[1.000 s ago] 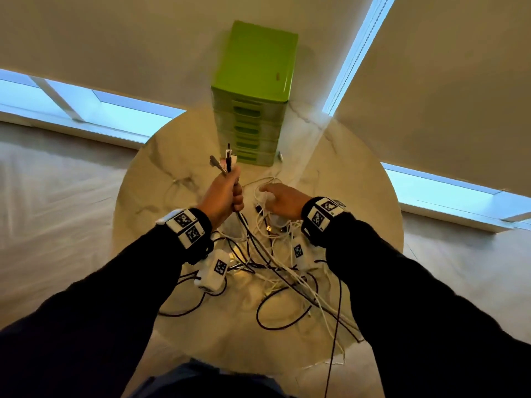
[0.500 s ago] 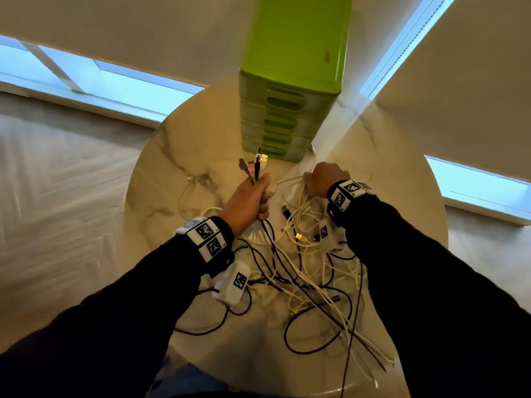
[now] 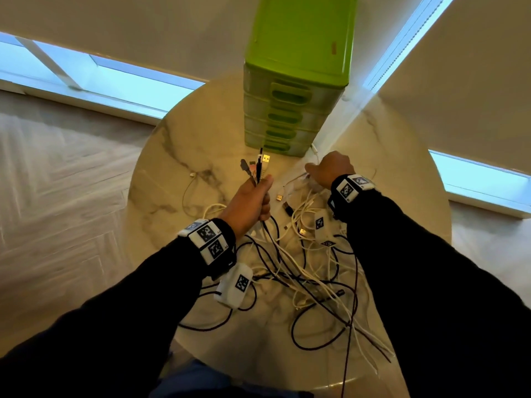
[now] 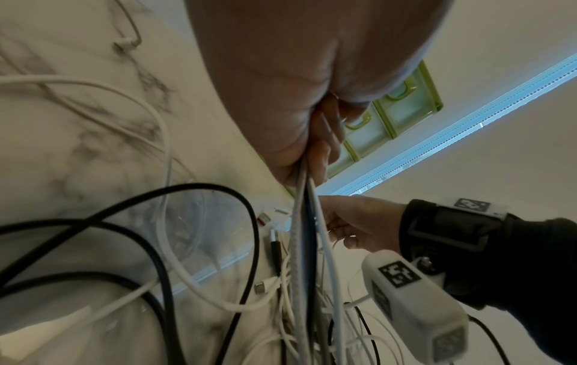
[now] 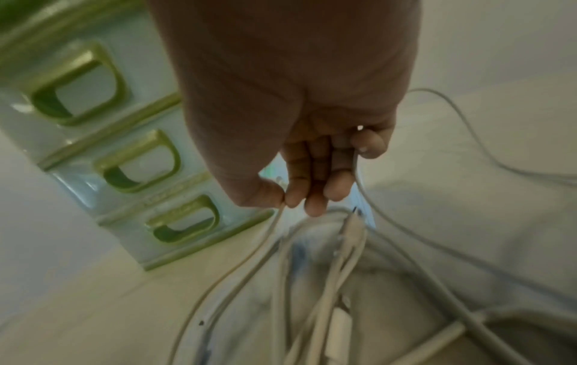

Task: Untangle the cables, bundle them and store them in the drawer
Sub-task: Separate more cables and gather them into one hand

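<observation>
Moved: right hand now nearer drawer unit, pinching a white cable.
Left hand: fist around cable ends before the unit.
Tangle: on bench, nearer than both hands.

Table is finished in glossy, smooth marble-look stone, cream with grey veins. Drawer unit is moulded in shiny lime-green plastic, with translucent frosted drawer fronts. Cables are jacketed in smooth white and black plastic, one grey braided cable in woven cloth; plug tips are bright metal.
</observation>
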Demonstrator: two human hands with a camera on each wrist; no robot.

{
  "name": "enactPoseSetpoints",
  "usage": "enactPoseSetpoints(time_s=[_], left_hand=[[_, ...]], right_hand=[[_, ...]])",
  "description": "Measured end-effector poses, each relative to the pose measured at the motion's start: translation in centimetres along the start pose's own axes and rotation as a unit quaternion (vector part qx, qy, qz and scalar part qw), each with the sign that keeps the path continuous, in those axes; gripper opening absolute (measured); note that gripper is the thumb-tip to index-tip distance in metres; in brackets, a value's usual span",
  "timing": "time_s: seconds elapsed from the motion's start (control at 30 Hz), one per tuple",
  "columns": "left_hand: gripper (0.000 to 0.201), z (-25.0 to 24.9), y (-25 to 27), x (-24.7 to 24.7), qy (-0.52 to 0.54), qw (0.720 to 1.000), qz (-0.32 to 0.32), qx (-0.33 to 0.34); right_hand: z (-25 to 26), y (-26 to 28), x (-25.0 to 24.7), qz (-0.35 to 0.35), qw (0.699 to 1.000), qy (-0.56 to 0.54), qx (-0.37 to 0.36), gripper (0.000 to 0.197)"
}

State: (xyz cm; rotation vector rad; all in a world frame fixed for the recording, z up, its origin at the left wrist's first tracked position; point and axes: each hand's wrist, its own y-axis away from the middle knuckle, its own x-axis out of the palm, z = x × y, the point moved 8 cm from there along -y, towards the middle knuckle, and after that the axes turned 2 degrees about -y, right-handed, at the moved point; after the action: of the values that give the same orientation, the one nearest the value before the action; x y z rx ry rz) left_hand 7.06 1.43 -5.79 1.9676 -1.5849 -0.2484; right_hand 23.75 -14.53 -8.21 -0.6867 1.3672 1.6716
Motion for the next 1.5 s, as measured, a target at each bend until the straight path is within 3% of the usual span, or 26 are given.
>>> enactPoseSetpoints(time_s=[0.1, 0.2, 0.3, 0.4, 0.47, 0.67, 0.73, 0.9, 1.0, 1.07, 1.17, 1.2, 1.37, 1.5], left_hand=[[0.032, -0.1, 0.3, 0.4, -0.006, 1.0, -0.005, 0.007], [0.032, -0.5, 1.0, 1.6, 0.025, 1.0, 0.004, 0.011], [0.029, -1.1, 2.2, 3.0, 0.075, 0.997, 0.002, 0.013], [0.027, -1.8, 3.4, 3.9, 0.108, 0.994, -0.009, 0.03], [0.027, -2.5, 4.3, 4.6, 0.133, 0.99, -0.01, 0.045], [0.021, -4.7, 8.4, 7.3, 0.106, 0.984, 0.045, 0.138], [0.018, -4.8, 9.6, 7.9, 0.08, 0.983, 0.053, 0.159], [0.028, -4.7, 11.2, 7.0, -0.019, 0.982, -0.017, 0.189], [0.048, -4.4, 11.9, 6.9, -0.053, 0.983, -0.037, 0.169], [0.045, -4.1, 12.2, 6.9, -0.03, 0.987, -0.027, 0.158], [0.012, -4.4, 12.4, 7.0, 0.048, 0.987, -0.012, 0.154], [0.01, -4.3, 12.4, 7.1, 0.07, 0.987, -0.007, 0.142], [0.034, -3.4, 12.7, 8.0, 0.072, 0.988, 0.021, 0.136], [0.035, -3.4, 13.0, 8.7, 0.071, 0.987, 0.015, 0.143]], right_hand=[[0.3, 2.2, -2.5, -0.05, 0.994, -0.072, -0.066, 0.031], [0.1, 5.9, -5.7, -0.111, 0.966, -0.207, -0.111, 0.023], [0.0, 10.7, -8.4, -0.164, 0.935, -0.268, -0.164, 0.018], [0.7, 15.7, -9.0, -0.147, 0.908, -0.318, -0.23, 0.01], [1.5, 18.5, -8.2, -0.099, 0.893, -0.339, -0.28, 0.008], [2.3, 23.7, -5.8, -0.068, 0.886, -0.285, -0.359, 0.006], [2.2, 24.4, -5.5, -0.062, 0.886, -0.277, -0.366, 0.003], [0.9, 26.0, -5.0, -0.058, 0.89, -0.273, -0.361, 0.017], [0.7, 26.3, -4.1, -0.034, 0.901, -0.235, -0.362, 0.02], [0.8, 26.3, -4.0, -0.032, 0.909, -0.216, -0.355, 0.019], [0.6, 26.2, -4.7, -0.056, 0.911, -0.239, -0.333, 0.017], [0.5, 26.2, -5.1, -0.07, 0.909, -0.245, -0.331, 0.017], [1.2, 26.9, -5.5, -0.071, 0.909, -0.221, -0.346, 0.018], [1.8, 27.3, -4.6, -0.057, 0.911, -0.183, -0.366, 0.018]])
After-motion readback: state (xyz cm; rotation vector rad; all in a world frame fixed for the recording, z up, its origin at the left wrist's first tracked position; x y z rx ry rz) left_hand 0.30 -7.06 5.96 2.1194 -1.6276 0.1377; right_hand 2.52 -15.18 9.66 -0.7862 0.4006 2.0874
